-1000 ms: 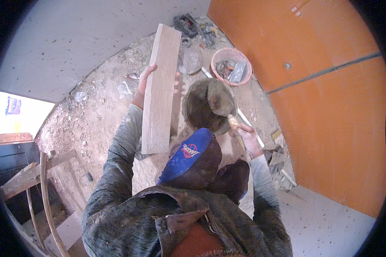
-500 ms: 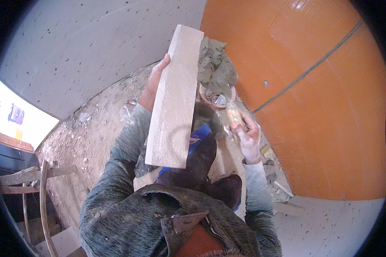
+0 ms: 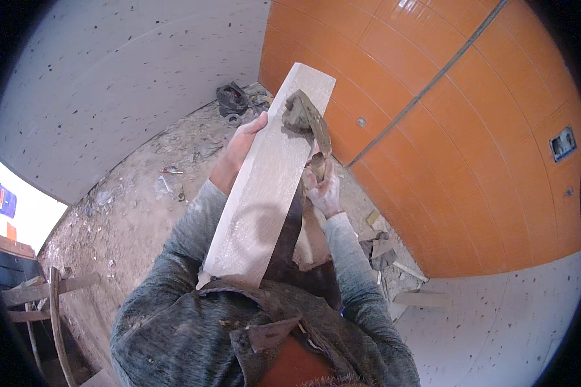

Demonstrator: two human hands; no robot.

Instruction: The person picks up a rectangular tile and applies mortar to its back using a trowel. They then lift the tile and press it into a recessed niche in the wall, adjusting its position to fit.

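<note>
A long, pale strip of tile (image 3: 258,200) slants across the middle of the view, its back face toward me. My left hand (image 3: 237,155) grips its left edge, the thumb showing over the side. My right hand (image 3: 325,190), dusted white, is closed round the handle of a trowel (image 3: 318,166) beside the tile's right edge. The trowel's blade is tilted over the tile's upper part. A lump of wet grey mortar (image 3: 299,118) lies against the tile's face there, touching the blade. The tile's near end reaches my jacket.
An orange tiled wall (image 3: 419,161) rises on the right, with an open socket box (image 3: 563,143) in it. A speckled grey wall (image 3: 135,77) stands at the left. Rubble and dust cover the floor (image 3: 135,226). A black bag (image 3: 231,100) lies in the far corner; wooden pieces (image 3: 51,293) stand lower left.
My right hand has brought the mortar-laden trowel left and up onto the tile, and mortar now touches its face. The tile has tilted further right at its top. My view has shifted.
</note>
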